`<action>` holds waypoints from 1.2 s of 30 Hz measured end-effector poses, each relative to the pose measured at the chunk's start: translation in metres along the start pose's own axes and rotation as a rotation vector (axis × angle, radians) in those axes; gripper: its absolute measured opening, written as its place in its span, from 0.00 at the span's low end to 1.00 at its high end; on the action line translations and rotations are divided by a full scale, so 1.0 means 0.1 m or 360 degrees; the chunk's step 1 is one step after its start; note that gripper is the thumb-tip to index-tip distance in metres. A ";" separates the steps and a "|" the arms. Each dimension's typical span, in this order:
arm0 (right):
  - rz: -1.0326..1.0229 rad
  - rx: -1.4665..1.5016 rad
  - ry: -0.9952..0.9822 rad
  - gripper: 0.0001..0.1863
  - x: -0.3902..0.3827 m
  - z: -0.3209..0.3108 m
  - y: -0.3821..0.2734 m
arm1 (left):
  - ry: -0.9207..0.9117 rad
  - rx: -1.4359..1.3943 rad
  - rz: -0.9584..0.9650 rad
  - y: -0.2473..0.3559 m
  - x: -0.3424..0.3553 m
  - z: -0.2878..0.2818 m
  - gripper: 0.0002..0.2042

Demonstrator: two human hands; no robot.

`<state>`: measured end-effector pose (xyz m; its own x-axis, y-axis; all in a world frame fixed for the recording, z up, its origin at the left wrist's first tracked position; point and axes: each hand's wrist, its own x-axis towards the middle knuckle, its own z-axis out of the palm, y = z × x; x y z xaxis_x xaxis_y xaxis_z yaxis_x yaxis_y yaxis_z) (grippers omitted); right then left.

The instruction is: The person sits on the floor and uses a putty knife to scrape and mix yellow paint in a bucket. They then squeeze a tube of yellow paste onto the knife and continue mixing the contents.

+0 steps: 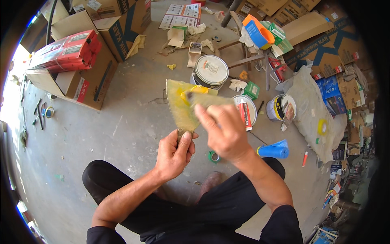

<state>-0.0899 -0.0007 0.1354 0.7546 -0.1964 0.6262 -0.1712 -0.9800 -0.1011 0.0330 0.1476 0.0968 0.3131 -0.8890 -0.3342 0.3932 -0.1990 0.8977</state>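
Observation:
My left hand (174, 152) grips the handle of a wide putty knife (180, 103), its blade pointing up and smeared with yellowish putty. My right hand (221, 130) holds a second, smaller scraper (207, 99) laid across the wide blade's upper right part, its edge touching the yellow smear. The right hand is blurred. Both hands hover above the concrete floor (122, 130), over my knees in black trousers.
A closed round tin (210, 70), a tin with a tube lying on it (245, 110) and a smaller can (281, 107) stand just beyond the hands. Cardboard boxes (87, 77) sit left and at the back. A blue roll (274, 150) and a green tape roll (214, 156) lie near my right forearm.

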 end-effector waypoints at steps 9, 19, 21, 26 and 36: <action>-0.0199 0.0077 0.0019 0.25 0.07 0.00 -0.03 | 0.0034 0.0075 -0.0019 -0.02 0.03 -0.06 0.14; 0.0032 0.0030 0.0005 0.27 0.06 -0.04 0.18 | 0.0011 0.0091 -0.0043 -0.06 0.04 -0.07 0.15; -0.0077 0.0150 -0.0068 0.24 0.04 -0.04 0.11 | -0.0026 0.0100 -0.0056 -0.05 0.04 -0.06 0.15; -0.0061 0.0144 -0.0143 0.23 0.06 -0.11 0.22 | -0.0023 0.0130 -0.0090 -0.06 0.06 -0.09 0.15; 0.0377 0.0821 0.0092 0.14 0.07 -0.37 0.64 | -0.0324 -0.0239 -0.0283 0.05 0.11 -0.24 0.17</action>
<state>-0.1187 -0.0637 0.1622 0.6949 -0.4248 0.5802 0.0110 -0.8004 -0.5993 0.0589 0.1470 0.0908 0.0544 -0.9130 -0.4043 0.5545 -0.3091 0.7726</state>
